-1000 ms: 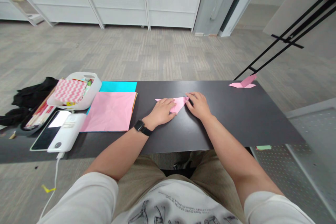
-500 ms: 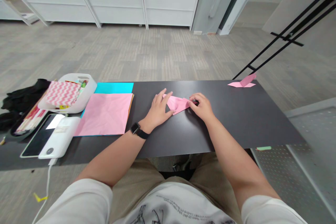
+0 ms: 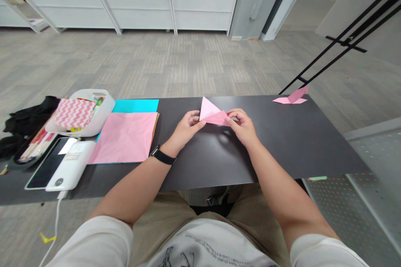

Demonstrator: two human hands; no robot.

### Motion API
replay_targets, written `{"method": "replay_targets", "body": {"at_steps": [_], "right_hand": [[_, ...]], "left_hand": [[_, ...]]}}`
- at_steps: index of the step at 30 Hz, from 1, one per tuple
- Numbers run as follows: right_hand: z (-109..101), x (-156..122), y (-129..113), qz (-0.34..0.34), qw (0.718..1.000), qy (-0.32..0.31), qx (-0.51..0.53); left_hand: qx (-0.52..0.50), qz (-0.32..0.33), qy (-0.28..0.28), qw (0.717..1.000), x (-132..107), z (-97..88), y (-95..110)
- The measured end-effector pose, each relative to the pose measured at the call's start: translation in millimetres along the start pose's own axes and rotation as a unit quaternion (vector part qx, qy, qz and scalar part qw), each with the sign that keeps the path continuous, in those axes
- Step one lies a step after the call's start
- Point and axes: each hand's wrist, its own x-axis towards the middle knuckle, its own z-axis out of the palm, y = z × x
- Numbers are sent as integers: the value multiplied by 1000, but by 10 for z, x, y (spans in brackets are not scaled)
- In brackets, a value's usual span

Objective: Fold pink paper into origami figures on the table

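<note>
A folded piece of pink paper (image 3: 213, 113) is held just above the dark tabletop, with a pointed flap standing up on its left side. My right hand (image 3: 244, 127) pinches its right end between thumb and fingers. At the lower left corner, the thumb and curled fingers of my left hand (image 3: 185, 130) close on the paper's edge; a black watch is on that wrist. Another folded pink paper piece (image 3: 291, 98), with one part sticking up, rests near the far right corner of the table.
Left of my hands lies a stack of coloured paper (image 3: 128, 135), pink on top, with a blue sheet (image 3: 138, 105) beyond it. Further left are a white basket (image 3: 105, 112), a phone (image 3: 46, 169), a white power bank (image 3: 70, 167) with its cable, and a black cloth (image 3: 29, 117).
The pink paper has been raised off the table and turned, so a pointed flap now stands up. My left hand's spread fingers have curled in at its left corner.
</note>
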Motion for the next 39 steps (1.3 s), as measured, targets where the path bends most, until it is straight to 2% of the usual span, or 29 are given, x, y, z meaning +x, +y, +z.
{"method": "replay_targets", "body": {"at_steps": [5,9,13,15,19,23,26,30,36,39], "right_hand": [[72,-65,-45,-11,1000,-28,-4],[67,-44,-54,-24,999,-34,-8],[47,126,-147,-18,998,-54,-11],[109,225,-193,0,997,-71,4],[372,319,-193,57,987,-114,93],[528,280,-116,63,988,-83,116],[500,246,-82,50,990,-75,109],[435,234,-100,31,991,-101,85],[352,227,-161,-53,997,-55,19],[284,252,-130,-67,998,-8,8]], "left_hand": [[-67,6,20,998,9,27,1],[-46,44,46,997,15,-2,17],[-11,84,69,994,21,-49,48],[-2,97,73,993,20,-59,71],[4,108,67,992,5,-53,119],[5,114,56,992,-12,-44,157],[13,122,51,991,-15,-47,172],[41,127,59,989,-20,-60,189],[112,179,95,973,-67,-134,275],[110,187,145,966,-31,-233,313]]}}
